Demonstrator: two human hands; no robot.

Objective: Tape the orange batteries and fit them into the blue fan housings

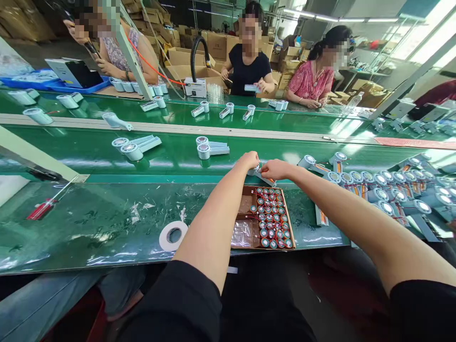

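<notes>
Over the near edge of the green belt, my left hand (250,160) is closed on the round head of a light-blue plastic housing (265,179). My right hand (275,169) is beside it, fingers pinched together at the housing's neck; what lies between those fingertips is too small to make out. The housing's handle slants down to the right, partly hidden under the right hand. Just below my hands sits a cardboard box (292,237), its right part packed with round green-topped parts (273,218) with red wires. My left forearm covers part of its left side.
White tape roll (173,235) and red-handled screwdriver (42,209) lie on the bench. Many light-blue housings (377,194) crowd the right; paired ones (204,151) rest on the belt. A metal post (39,152) stands left. Several co-workers (249,61) sit across the line.
</notes>
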